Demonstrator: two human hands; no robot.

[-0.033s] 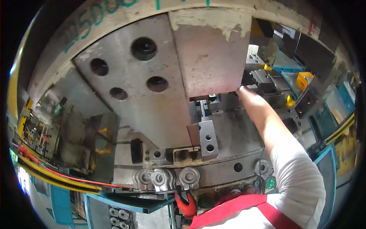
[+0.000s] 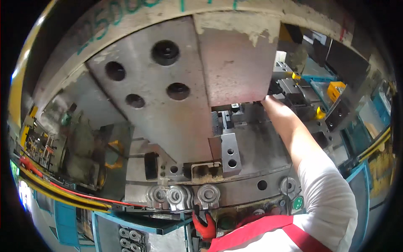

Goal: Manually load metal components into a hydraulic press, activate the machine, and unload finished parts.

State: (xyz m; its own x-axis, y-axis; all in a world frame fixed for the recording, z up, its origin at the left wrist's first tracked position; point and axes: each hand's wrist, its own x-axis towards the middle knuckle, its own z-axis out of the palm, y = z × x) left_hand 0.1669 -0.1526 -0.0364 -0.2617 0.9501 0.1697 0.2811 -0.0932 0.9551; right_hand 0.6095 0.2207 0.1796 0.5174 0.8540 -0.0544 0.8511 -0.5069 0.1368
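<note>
My left hand (image 2: pixel 204 225), in a red glove with black fingertips, is at the front edge of the press bed. Its fingers are apart, and nothing shows between them. Just beyond its fingertips stands a ring-shaped stamped metal part (image 2: pixel 208 196); whether they touch is unclear. Left of it, more such parts overlap, with one metal part (image 2: pixel 175 196) in front. My bare right forearm (image 2: pixel 285 122) stretches far forward, and its hand is hidden behind the large steel upper block (image 2: pixel 237 63).
Below the block lie a drilled steel block (image 2: pixel 229 155) and other tooling. Another ring part (image 2: pixel 289 185) rests at the right, above a green button (image 2: pixel 298 203). Several formed parts (image 2: pixel 132 239) lie at lower left, below a blue frame (image 2: pixel 134 222). Yellow pieces (image 2: pixel 320 112) stand at far right.
The upper block appears slightly farther right in the picture. Both arms and the ring-shaped parts stay in nearly the same places.
</note>
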